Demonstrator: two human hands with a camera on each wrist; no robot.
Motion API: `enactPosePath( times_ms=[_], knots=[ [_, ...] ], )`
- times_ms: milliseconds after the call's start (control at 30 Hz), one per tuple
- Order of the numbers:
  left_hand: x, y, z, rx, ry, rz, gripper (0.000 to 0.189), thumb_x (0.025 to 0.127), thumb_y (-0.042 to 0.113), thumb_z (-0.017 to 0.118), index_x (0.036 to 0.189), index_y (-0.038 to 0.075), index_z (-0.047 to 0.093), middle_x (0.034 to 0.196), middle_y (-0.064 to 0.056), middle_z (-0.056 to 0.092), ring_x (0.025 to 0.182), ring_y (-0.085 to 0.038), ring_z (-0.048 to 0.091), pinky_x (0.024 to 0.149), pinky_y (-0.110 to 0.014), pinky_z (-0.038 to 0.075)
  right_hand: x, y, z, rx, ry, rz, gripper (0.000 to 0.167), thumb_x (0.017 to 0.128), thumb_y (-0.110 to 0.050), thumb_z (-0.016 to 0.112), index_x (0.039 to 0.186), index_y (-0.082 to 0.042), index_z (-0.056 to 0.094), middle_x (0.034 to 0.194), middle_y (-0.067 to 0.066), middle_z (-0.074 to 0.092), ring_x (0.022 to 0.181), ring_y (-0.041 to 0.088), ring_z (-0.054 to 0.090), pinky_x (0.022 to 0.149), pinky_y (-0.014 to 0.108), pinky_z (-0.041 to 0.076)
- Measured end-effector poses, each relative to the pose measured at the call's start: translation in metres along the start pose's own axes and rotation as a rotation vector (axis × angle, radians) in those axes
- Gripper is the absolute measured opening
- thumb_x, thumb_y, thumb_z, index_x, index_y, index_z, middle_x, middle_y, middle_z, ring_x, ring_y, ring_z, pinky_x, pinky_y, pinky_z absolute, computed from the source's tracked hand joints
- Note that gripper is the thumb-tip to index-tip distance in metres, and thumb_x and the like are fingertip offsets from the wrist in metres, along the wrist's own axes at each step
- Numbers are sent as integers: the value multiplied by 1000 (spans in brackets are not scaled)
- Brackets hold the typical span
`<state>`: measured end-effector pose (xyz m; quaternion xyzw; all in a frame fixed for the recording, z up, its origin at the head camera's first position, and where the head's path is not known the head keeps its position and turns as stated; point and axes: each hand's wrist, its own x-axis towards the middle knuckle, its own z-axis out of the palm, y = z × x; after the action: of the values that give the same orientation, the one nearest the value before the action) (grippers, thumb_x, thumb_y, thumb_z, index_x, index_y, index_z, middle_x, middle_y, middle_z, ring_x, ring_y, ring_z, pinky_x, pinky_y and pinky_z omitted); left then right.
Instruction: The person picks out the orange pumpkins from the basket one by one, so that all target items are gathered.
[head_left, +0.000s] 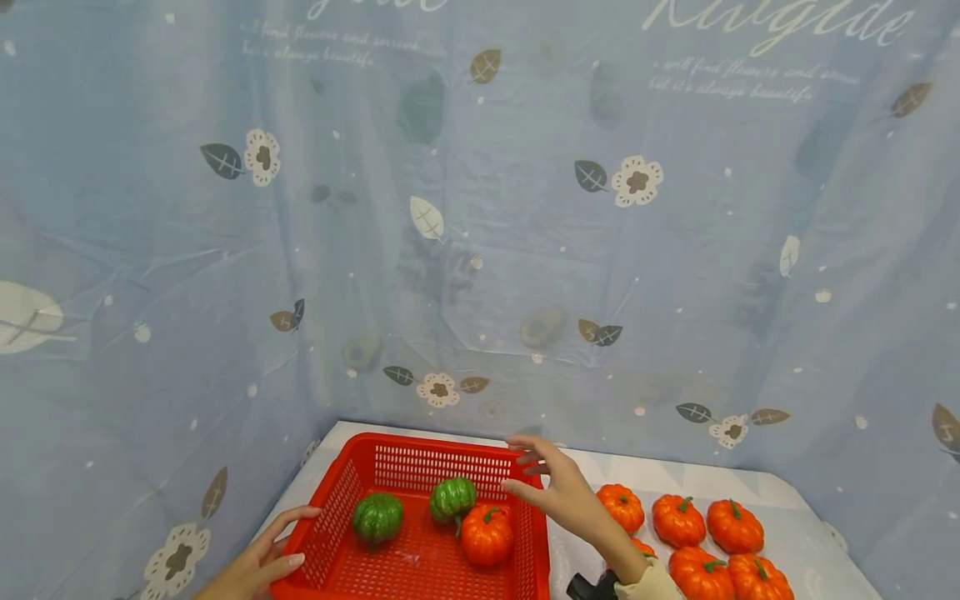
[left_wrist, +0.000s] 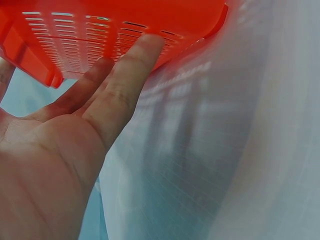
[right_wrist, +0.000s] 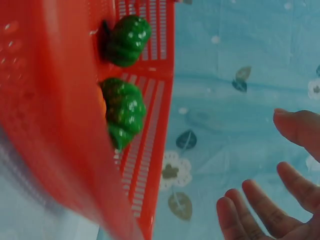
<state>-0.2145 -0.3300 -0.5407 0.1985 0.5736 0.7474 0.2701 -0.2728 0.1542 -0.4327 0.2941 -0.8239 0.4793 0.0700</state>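
Observation:
A red plastic basket (head_left: 420, 575) with slotted walls stands on the table. Inside it lie two green pumpkins, one (head_left: 378, 518) at the left and one (head_left: 453, 498) near the back, plus an orange pumpkin (head_left: 487, 535) on the right. My left hand (head_left: 262, 557) touches the basket's left side, its fingers fairly straight against the slotted wall in the left wrist view. Above the basket's right rim hovers my right hand (head_left: 551, 487), fingers spread and holding nothing. In the right wrist view the right hand (right_wrist: 280, 205) is apart from the basket.
Several orange pumpkins (head_left: 678, 521) are grouped on the white table (head_left: 813, 554) to the right of the basket. A blue patterned curtain (head_left: 525, 275) hangs behind the table and along its left side. A black strap (head_left: 592, 587) sits at the right wrist.

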Motion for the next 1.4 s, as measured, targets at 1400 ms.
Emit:
enactPosePath(
  times_ms=[1400],
  knots=[
    [1,-1,-1,-12,6,-7,45,113,14,32,140,49,42,140,-15,51,122,-47,59,96,-67,47,29,11,62,-16,-618,387,60,71,12,87,115,-14,54,115,0,63,108,20,58,96,46,52]
  ],
)
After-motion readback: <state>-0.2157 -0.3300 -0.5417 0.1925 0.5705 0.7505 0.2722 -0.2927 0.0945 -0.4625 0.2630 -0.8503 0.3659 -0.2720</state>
